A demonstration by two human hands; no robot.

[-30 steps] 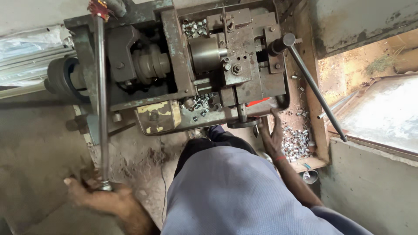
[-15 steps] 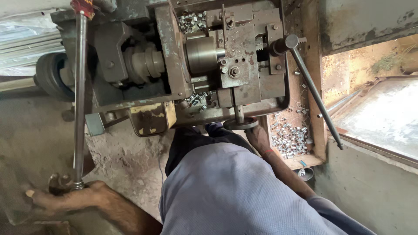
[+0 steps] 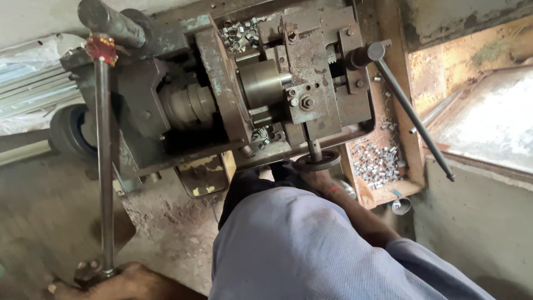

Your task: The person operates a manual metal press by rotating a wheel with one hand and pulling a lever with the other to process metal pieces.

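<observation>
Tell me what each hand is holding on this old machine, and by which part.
The left hand grips the long steel bar at its lower end. The right hand is on the small round handwheel under the machine, at its rim.

Grey lever rod (image 3: 104, 166) (red collar (image 3: 100, 49)), blue-grey shirt (image 3: 311, 250).

gritty concrete floor (image 3: 50, 222), sunlit window opening (image 3: 477, 105) at right

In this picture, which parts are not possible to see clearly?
Head view only:
- Left hand: cut by the bottom edge; its hold on the long rod shows only in part.
- Right hand: fingers hidden under the round handwheel.
- Small metal pieces in the tray: too small to identify.
</observation>
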